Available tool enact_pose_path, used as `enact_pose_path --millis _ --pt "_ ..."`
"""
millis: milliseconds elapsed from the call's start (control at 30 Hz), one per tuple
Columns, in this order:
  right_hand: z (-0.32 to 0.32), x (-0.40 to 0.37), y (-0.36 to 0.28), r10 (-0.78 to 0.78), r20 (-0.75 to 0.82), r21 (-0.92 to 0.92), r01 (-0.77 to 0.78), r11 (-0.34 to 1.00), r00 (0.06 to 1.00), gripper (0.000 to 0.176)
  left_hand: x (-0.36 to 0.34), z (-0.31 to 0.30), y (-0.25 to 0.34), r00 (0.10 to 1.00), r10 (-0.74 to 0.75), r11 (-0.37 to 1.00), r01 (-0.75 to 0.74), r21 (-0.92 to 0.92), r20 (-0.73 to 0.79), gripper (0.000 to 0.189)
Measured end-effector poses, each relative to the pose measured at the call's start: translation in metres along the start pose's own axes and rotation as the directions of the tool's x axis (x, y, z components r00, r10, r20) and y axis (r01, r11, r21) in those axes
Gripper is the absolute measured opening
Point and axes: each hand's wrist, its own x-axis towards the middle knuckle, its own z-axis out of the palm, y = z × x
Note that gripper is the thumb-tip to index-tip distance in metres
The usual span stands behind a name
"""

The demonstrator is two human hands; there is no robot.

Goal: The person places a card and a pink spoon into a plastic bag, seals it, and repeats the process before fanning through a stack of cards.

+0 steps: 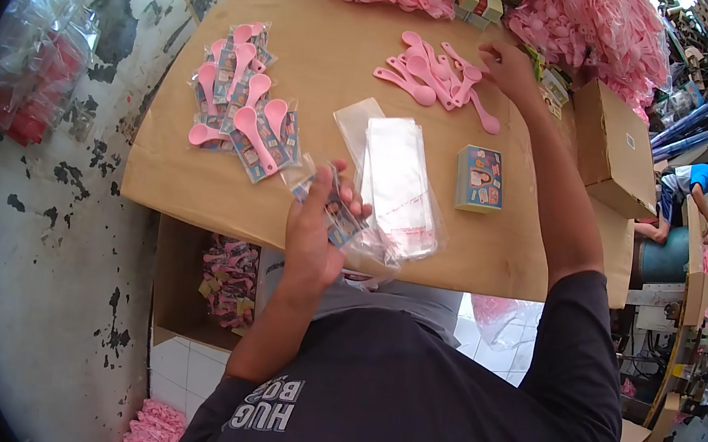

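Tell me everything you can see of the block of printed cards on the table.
The block of cards looks like stacked paper: rectangular, its blue top printed with a figure among small colorful pictures, its visible side pale yellow. It lies flat, edges fairly even, on the brown table, beside the clear plastic bags and near the loose pink spoons. Only the table appears to touch it; neither the left hand nor the right hand does.
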Motion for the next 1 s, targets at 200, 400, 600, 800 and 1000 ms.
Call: enact_pose_path --millis 200,400,600,800,1000 --pt "0.037 0.032 -0.035 0.058 0.150 -0.090 -0.045 0.995 0.987 0.036 -0.004 -0.015 -0.010 1.000 -0.027 0.995 0.027 0.097 -0.004 0.037" --pt "0.033 0.040 -0.041 0.002 0.173 -0.293 0.050 0.955 0.985 0.036 -0.002 -0.016 -0.013 0.999 -0.020 0.986 0.012 0.166 0.047 0.037" --pt "0.015 0.034 -0.017 0.019 0.346 0.071 -0.046 0.996 0.938 0.035 0.000 -0.022 -0.013 0.995 -0.032 0.988 0.017 0.150 0.097 0.037" --pt "0.007 0.020 -0.017 0.087 0.283 0.224 -0.154 0.962 0.955 0.026 -0.002 -0.024 -0.012 0.991 -0.021 0.989 0.001 0.147 0.132 0.038" --pt "-0.080 -0.042 -0.100 -0.093 -0.259 0.043 0.108 0.993 0.961 0.024 -0.005 -0.030 -0.012 0.990 -0.015 0.995 0.001 0.101 0.137 0.038"
